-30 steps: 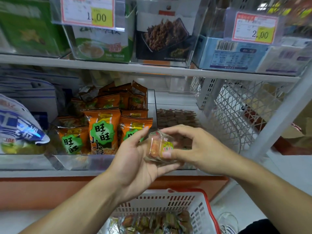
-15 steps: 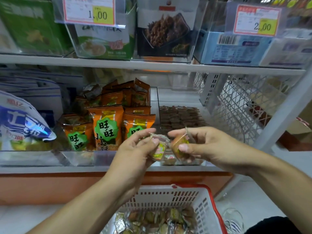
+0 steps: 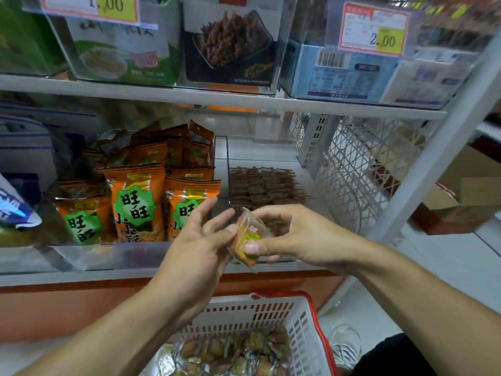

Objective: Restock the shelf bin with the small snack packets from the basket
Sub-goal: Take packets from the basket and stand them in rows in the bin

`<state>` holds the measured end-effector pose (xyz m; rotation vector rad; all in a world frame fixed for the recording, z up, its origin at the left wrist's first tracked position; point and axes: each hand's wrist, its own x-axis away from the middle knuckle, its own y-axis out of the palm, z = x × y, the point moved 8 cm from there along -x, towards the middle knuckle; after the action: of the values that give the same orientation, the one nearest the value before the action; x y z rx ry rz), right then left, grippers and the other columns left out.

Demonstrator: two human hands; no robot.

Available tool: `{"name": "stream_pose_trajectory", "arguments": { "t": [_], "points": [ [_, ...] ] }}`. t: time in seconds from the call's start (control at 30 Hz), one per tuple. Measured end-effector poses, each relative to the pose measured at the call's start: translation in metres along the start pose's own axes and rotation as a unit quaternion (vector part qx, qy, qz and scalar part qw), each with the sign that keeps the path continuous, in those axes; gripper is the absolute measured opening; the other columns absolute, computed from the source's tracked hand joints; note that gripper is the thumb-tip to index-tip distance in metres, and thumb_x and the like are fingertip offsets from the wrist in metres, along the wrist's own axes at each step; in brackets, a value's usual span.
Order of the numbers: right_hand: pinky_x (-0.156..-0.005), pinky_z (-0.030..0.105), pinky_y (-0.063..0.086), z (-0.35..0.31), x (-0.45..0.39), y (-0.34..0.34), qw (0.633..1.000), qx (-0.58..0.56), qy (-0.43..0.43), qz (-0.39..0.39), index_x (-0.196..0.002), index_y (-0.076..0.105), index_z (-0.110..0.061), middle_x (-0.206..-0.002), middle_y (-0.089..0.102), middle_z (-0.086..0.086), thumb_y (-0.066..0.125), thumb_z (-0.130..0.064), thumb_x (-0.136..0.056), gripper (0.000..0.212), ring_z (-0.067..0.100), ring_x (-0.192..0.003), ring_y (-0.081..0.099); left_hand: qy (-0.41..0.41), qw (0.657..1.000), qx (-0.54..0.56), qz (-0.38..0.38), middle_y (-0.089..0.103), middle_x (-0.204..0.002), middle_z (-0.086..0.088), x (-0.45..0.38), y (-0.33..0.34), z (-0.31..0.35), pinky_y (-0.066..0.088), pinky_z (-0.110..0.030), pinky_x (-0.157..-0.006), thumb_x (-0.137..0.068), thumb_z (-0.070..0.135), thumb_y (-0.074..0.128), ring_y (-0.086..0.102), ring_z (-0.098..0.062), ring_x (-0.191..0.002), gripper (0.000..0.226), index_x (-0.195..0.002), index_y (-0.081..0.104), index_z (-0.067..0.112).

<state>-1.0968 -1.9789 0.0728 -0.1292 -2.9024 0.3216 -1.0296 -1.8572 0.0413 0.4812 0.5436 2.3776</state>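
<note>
Packet (image 3: 248, 237) now behind right thumb

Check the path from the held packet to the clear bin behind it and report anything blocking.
Nothing visible blocks it. The right hand pinches the snack packet just in front of the clear bin; the open left hand sits beside the packet, not between.

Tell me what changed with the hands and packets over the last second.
The left hand let go and spread its fingers; the packet it pinched half a second ago is out of sight. The right hand still pinches a snack packet. The basket and orange bags stayed put.
</note>
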Motion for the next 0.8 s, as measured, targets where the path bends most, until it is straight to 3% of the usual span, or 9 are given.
{"name": "stream_pose_trajectory", "arguments": {
  "t": [0.07, 0.2, 0.27, 0.33, 0.43, 0.57, 0.67, 0.73, 0.8],
  "points": [
    [-0.083, 0.041, 0.060, -0.002, 0.000, -0.011, 0.999, 0.041, -0.004, 0.009, -0.103, 0.070, -0.013, -0.097, 0.074, 0.006, 0.086, -0.012, -0.077, 0.031, 0.016, -0.085, 0.069, 0.005, 0.999, -0.038, -0.020, 0.057, -0.147, -0.002, -0.005, 0.007, 0.001, 0.060, -0.025, -0.083, -0.100, 0.000, 0.054, 0.068, -0.018, -0.119, 0.062, -0.152, 0.041, 0.031],
    [-0.072, 0.020, 0.054, -0.006, -0.007, -0.079, 0.965, 0.180, -0.019, 0.189, -0.100, 0.062, -0.014, -0.085, 0.075, -0.008, 0.089, -0.016, -0.074, 0.037, 0.006, -0.081, 0.070, 0.089, 0.957, -0.267, -0.074, 0.041, -0.152, 0.026, -0.007, 0.025, -0.003, 0.041, -0.017, -0.107, -0.101, 0.024, 0.062, 0.044, 0.008, -0.135, 0.060, -0.146, 0.034, 0.051],
    [-0.077, 0.025, 0.050, 0.002, -0.012, -0.118, 0.883, 0.361, 0.026, 0.298, -0.106, 0.059, -0.018, -0.096, 0.070, -0.006, 0.085, -0.020, -0.077, 0.040, 0.016, -0.090, 0.066, 0.137, 0.848, -0.498, -0.121, 0.023, -0.150, 0.044, 0.001, 0.036, -0.017, 0.015, -0.018, -0.118, -0.098, 0.040, 0.064, 0.017, 0.025, -0.136, 0.069, -0.147, 0.021, 0.062],
    [-0.083, 0.032, 0.052, 0.025, -0.029, -0.138, 0.834, 0.452, 0.102, 0.300, -0.115, 0.057, -0.013, -0.110, 0.068, 0.007, 0.075, -0.015, -0.086, 0.034, 0.028, -0.100, 0.064, 0.160, 0.740, -0.639, -0.137, 0.009, -0.157, 0.039, 0.005, 0.038, -0.033, -0.010, -0.024, -0.115, -0.096, 0.047, 0.062, -0.003, 0.018, -0.141, 0.079, -0.152, 0.008, 0.059],
    [-0.088, 0.036, 0.052, 0.064, -0.058, -0.149, 0.812, 0.482, 0.182, 0.275, -0.126, 0.051, -0.007, -0.122, 0.062, 0.017, 0.061, -0.008, -0.095, 0.033, 0.035, -0.110, 0.062, 0.201, 0.654, -0.713, -0.152, 0.004, -0.168, 0.022, 0.005, 0.038, -0.046, -0.023, -0.017, -0.110, -0.098, 0.046, 0.058, -0.017, 0.004, -0.151, 0.083, -0.161, 0.005, 0.041],
    [-0.081, 0.035, 0.047, 0.100, -0.075, -0.155, 0.859, 0.356, 0.217, 0.296, -0.144, 0.031, -0.006, -0.131, 0.057, 0.021, 0.060, -0.007, -0.095, 0.058, 0.038, -0.116, 0.059, 0.215, 0.641, -0.723, -0.144, 0.003, -0.168, 0.021, 0.004, 0.035, -0.045, -0.025, -0.016, -0.108, -0.097, 0.048, 0.057, -0.017, 0.001, -0.152, 0.084, -0.161, 0.003, 0.039],
    [-0.096, 0.034, 0.046, 0.113, -0.083, -0.158, 0.898, 0.256, 0.215, 0.287, -0.157, 0.013, -0.011, -0.143, 0.052, 0.019, 0.060, -0.006, -0.094, 0.079, 0.034, -0.128, 0.053, 0.214, 0.640, -0.722, -0.153, 0.003, -0.167, 0.022, 0.003, 0.034, -0.045, -0.024, -0.015, -0.107, -0.097, 0.048, 0.057, -0.015, 0.002, -0.152, 0.083, -0.160, 0.004, 0.040],
    [-0.103, 0.031, 0.043, 0.114, -0.086, -0.165, 0.909, 0.201, 0.195, 0.309, -0.157, 0.017, -0.010, -0.147, 0.049, 0.016, 0.064, -0.009, -0.093, 0.079, 0.030, -0.132, 0.051, 0.213, 0.638, -0.723, -0.156, 0.004, -0.167, 0.022, 0.002, 0.033, -0.044, -0.023, -0.015, -0.108, -0.097, 0.049, 0.057, -0.014, 0.002, -0.152, 0.082, -0.160, 0.006, 0.040],
    [-0.090, 0.034, 0.049, 0.118, -0.086, -0.171, 0.912, 0.118, 0.197, 0.340, -0.153, 0.029, -0.007, -0.143, 0.052, 0.017, 0.066, -0.009, -0.092, 0.071, 0.030, -0.122, 0.057, 0.216, 0.635, -0.724, -0.157, 0.004, -0.168, 0.020, 0.002, 0.034, -0.043, -0.022, -0.016, -0.110, -0.097, 0.049, 0.057, -0.013, 0.001, -0.153, 0.082, -0.161, 0.007, 0.039]
  ]
}}
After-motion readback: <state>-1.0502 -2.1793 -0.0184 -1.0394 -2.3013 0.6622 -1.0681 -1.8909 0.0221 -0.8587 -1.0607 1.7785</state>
